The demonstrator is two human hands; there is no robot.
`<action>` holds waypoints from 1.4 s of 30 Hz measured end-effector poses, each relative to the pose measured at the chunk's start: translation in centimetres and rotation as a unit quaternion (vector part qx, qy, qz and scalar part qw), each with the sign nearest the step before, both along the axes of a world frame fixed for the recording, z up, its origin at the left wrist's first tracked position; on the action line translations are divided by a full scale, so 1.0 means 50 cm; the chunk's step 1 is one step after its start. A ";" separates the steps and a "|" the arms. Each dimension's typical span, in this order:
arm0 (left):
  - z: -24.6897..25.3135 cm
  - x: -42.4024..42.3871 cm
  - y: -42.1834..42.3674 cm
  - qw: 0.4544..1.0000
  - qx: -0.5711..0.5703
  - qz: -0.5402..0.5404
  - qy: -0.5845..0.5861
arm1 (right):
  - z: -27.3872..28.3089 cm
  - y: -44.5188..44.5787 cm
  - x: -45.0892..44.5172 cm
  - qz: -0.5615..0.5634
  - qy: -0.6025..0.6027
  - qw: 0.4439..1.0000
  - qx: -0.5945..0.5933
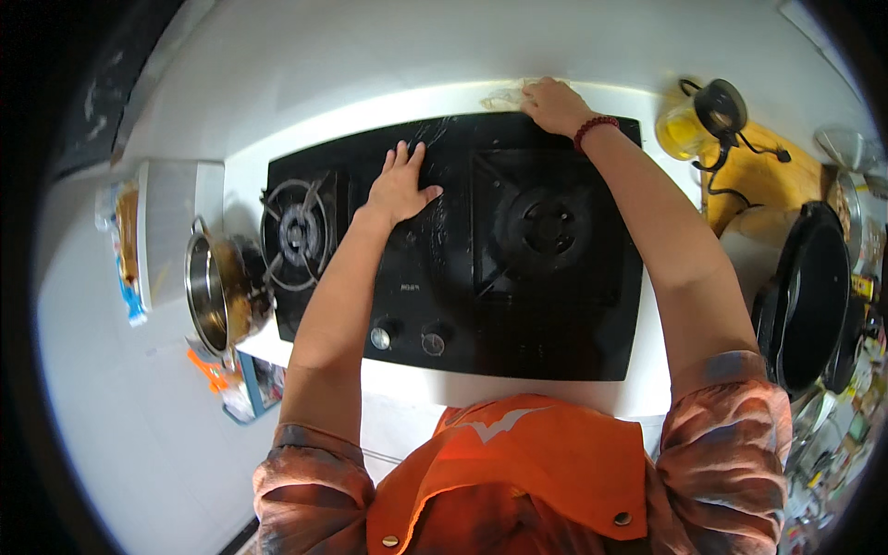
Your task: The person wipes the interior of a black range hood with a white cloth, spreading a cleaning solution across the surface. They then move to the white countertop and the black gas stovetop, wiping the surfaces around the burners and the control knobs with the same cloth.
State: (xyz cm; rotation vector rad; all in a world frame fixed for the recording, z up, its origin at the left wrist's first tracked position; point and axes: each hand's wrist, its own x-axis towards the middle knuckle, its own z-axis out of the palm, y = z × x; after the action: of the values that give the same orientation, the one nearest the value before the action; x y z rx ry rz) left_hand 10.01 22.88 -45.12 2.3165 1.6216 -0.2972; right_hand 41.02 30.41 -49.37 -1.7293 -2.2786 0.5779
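My left hand rests spread on the black glass gas cooktop, between its two burners, with nothing in it. Along the back edge, my right hand presses a pale crumpled cloth against the white counter where it meets the wall. The left burner carries its round metal pan support. At the right, the burner recess shows no support over it. Wet streaks mark the glass near my left fingers. Two control knobs sit at the front.
A steel pot stands left of the cooktop. To the right are an oil jug with yellow liquid, a wooden board, a power cord and a large black-rimmed appliance. A white wall rises behind.
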 end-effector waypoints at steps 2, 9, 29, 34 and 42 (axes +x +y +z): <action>-0.004 -0.016 -0.006 0.999 -0.032 -0.005 0.011 | 0.022 0.011 -0.059 0.112 -0.048 0.993 -0.002; 0.009 -0.014 -0.033 0.999 -0.038 0.032 -0.003 | -0.031 0.057 -0.314 0.173 0.017 0.972 0.156; 0.030 -0.007 -0.023 0.993 -0.079 0.088 -0.007 | 0.009 0.105 -0.423 0.269 0.010 0.955 0.122; 0.030 -0.010 -0.029 0.993 -0.079 0.086 -0.016 | 0.018 0.121 -0.471 0.257 0.058 0.961 0.083; 0.027 -0.017 -0.028 0.990 -0.082 0.112 -0.028 | 0.050 0.041 -0.175 0.202 0.034 0.979 0.015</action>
State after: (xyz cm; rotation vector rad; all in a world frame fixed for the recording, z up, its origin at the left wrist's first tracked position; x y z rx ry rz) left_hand 9.18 21.49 -43.75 1.9833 1.7397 -0.2990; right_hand 32.29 32.44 -46.86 -1.2137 -2.5874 0.6579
